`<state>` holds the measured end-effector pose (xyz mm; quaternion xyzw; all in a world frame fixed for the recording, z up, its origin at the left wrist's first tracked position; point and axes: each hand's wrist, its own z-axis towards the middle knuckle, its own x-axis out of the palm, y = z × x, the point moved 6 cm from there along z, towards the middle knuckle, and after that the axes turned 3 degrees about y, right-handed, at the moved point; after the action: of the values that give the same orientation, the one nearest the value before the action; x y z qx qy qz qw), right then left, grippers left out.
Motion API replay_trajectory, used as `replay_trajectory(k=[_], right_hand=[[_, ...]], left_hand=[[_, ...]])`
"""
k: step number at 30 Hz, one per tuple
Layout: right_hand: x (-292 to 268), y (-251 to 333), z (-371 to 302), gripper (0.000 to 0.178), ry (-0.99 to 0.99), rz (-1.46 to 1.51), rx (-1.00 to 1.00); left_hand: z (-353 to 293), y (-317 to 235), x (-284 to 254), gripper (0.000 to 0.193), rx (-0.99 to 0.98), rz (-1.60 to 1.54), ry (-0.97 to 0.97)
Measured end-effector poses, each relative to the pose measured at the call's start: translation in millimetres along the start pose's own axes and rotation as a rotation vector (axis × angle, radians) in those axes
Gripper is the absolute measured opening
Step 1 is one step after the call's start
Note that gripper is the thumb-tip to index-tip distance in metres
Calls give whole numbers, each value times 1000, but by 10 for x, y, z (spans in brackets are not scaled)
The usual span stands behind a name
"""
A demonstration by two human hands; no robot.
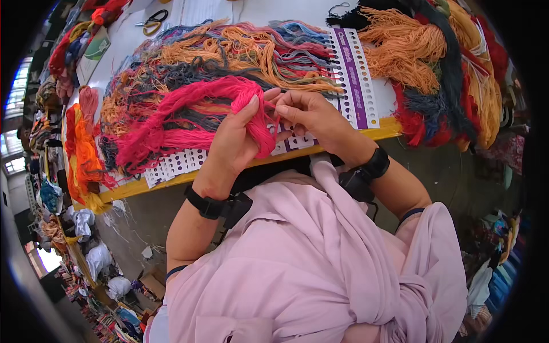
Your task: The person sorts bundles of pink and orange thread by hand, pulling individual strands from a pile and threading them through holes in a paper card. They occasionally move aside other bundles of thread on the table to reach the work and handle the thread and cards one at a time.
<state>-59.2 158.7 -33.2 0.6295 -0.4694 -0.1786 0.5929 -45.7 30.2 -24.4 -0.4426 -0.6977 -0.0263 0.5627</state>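
Note:
A thick hank of bright pink thread (189, 94) lies across the front of the table, its looped end gathered in my left hand (237, 134). The fingers of that hand curl round the bundle, thumb on top. Close beside it, my right hand (309, 117) pinches a few pink strands at the loop's right side. Under and behind the hank spread many orange, dark grey, blue and red threads (246, 48). They run to a white and purple card with punched holes (350, 74), and their ends pass through the holes along its left edge.
Orange, dark blue and red hanks (406, 51) hang over the table's right end. Bright orange thread (83, 143) drapes off the left corner. Scissors (153, 23) lie at the back left. The table has a yellow front edge (377, 132). More hole-punched cards (177, 166) stick out beneath the threads.

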Motion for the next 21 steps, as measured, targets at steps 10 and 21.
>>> replay_trajectory(k=[10, 21], right_hand=[[37, 61, -115, 13, -56, 30, 3], [-128, 3, -122, 10, -190, 350, -63]], left_hand=[[-70, -102, -3, 39, 236, 362, -131], [-58, -160, -27, 36, 238, 413, -122]])
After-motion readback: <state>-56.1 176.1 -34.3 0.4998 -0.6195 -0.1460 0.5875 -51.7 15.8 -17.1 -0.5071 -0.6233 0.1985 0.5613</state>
